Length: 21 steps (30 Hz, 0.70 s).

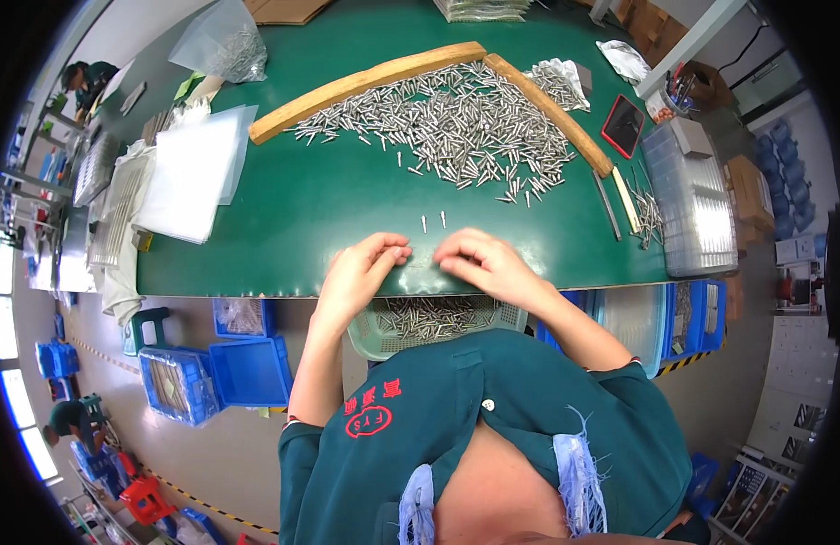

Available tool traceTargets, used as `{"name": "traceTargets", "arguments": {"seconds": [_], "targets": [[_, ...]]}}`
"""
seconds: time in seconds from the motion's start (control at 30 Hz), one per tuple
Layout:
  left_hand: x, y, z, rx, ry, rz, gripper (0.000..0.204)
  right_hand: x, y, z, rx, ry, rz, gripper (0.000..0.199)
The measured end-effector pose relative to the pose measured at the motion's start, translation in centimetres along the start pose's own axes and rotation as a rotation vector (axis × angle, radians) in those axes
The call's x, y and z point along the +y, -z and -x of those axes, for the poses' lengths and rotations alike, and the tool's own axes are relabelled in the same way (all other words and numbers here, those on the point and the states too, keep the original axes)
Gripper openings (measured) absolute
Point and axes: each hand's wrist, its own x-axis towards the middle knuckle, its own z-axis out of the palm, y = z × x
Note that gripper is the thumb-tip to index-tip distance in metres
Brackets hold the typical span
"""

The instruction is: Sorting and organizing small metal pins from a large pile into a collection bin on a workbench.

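Observation:
My left hand [358, 272] rests at the near edge of the green table, fingers curled and thumb close to the fingertips. Opposite it, my right hand [492, 268] is curled in the same way, with a small gap between the two hands. Whether either one holds a small part cannot be made out. Just beyond my fingertips lie two small silver metal pins [424, 223], apart from the rest. Farther off spreads a large heap of similar metal pins [465, 123]. Below the table edge, a pale green basket [372, 341] in front of me contains many more pins.
Two wooden bars [365, 86] border the heap at the back and right. On the right are a red-edged phone [623, 125], a cutter knife [625, 200] and stacked clear trays [688, 209]. Plastic sheets [191, 173] lie left. Blue bins [249, 372] stand below. Other people work far left.

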Motion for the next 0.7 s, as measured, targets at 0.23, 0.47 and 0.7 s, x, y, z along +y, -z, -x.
{"name": "traceTargets", "arguments": {"seconds": [0.23,0.47,0.7], "targets": [[-0.2,-2.8,-4.3,0.165,-0.448,-0.673,0.020,2.2,0.4,-2.1,0.157,0.190,0.554,0.022],[0.7,-3.9,-7.1,0.178,-0.358,-0.550,0.017,1.5,1.0,-1.8,0.243,-0.084,0.522,0.024],[-1.0,-3.1,-11.2,0.374,-0.514,-0.687,0.014,2.4,0.0,-3.5,0.298,0.100,0.561,0.016]]}}
